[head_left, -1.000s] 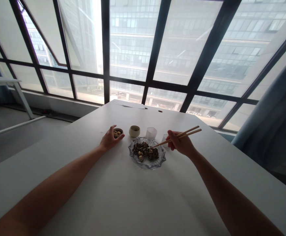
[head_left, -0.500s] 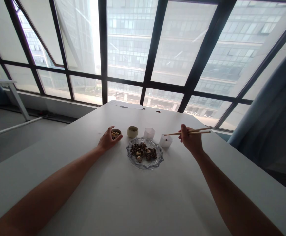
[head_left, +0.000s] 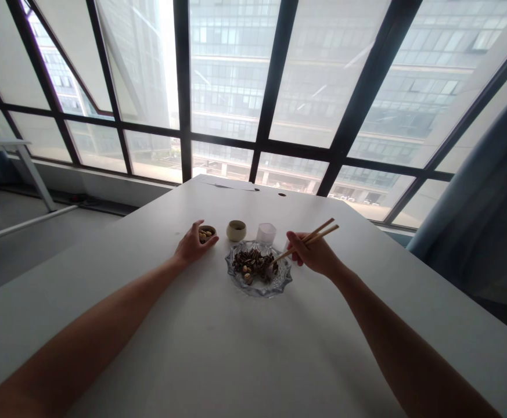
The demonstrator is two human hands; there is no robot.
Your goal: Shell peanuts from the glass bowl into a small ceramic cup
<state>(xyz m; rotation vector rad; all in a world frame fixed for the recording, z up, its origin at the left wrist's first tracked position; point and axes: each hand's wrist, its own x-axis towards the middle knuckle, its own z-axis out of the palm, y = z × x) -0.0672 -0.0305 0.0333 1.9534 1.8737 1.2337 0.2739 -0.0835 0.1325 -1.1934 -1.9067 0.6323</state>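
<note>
My left hand (head_left: 190, 245) curls around a small bowl (head_left: 214, 231) of pale nuts, thumb on its near side, the bowl standing on the table. My right hand (head_left: 316, 252) grips a pair of wooden chopsticks (head_left: 325, 229). Their tips reach down into the dark striped seeds (head_left: 253, 259) on a scalloped clear glass plate (head_left: 259, 291); whether a seed is between them I cannot make out. A few light brown nuts (head_left: 247, 273) lie among the seeds at the plate's left. Behind my right hand, a white cup is mostly hidden.
A beige round cup (head_left: 236, 233) and a translucent white cup (head_left: 266, 233) stand just beyond the plate. White paper (head_left: 227, 186) lies at the far end of the white table (head_left: 218, 348), near the windows. A blue curtain (head_left: 479, 186) hangs at the right.
My right hand has moved left and the chopsticks have swung from over the white cup down into the seeds on the plate. My left hand stays at the bowl.
</note>
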